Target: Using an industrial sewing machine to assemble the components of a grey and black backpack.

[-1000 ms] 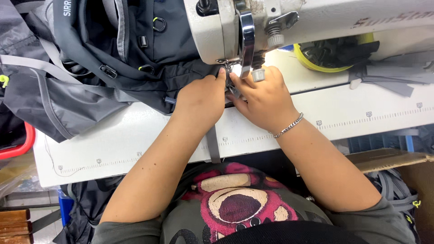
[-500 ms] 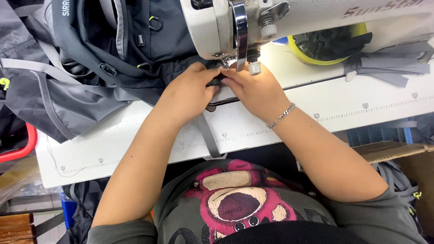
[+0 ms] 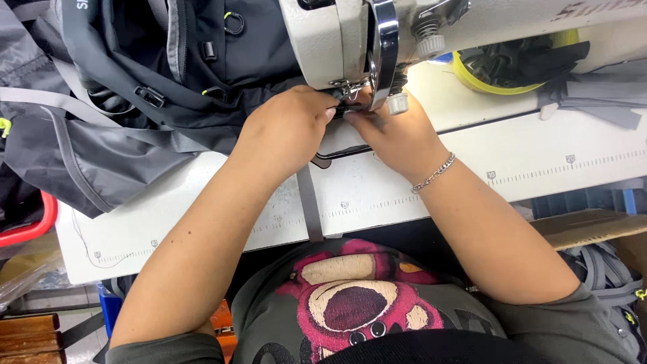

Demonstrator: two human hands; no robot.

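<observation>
Grey strap [image 3: 309, 202] being fed under the needle of a cream sewing machine [image 3: 337, 40], both hands pinching it flat just near of the presser foot [image 3: 347, 91]. Left hand [image 3: 286, 128] pressing down on the left side of the strap, fingers curled and closed over the webbing where it meets the dark backpack [image 3: 168, 61]; right hand [image 3: 397, 131], braceleted, holding the right edge with fingertips nearly touching those of the left. Exact fingertip grip partly hidden under the machine head, so hard to tell how tightly pinched.

Strap running from under the fingers toward the near edge of the white table [image 3: 539, 162], hanging off it in front of the shirt with the pink bear print [image 3: 350, 303]. Backpack bulk lying far left, draped over the table edge, well clear of the right hand. Yellow-rimmed bowl [image 3: 492, 74] sitting far right behind the machine arm, with grey fabric pieces [image 3: 600, 101] beside it.

Judging by the setup, keeping the strap square to the foot and flat against the pack fabric mattering most here: fingertips staying close to, but never under, the needle, with even tension from both sides and the heavy pack supported so as not to drag the seam leftward.
</observation>
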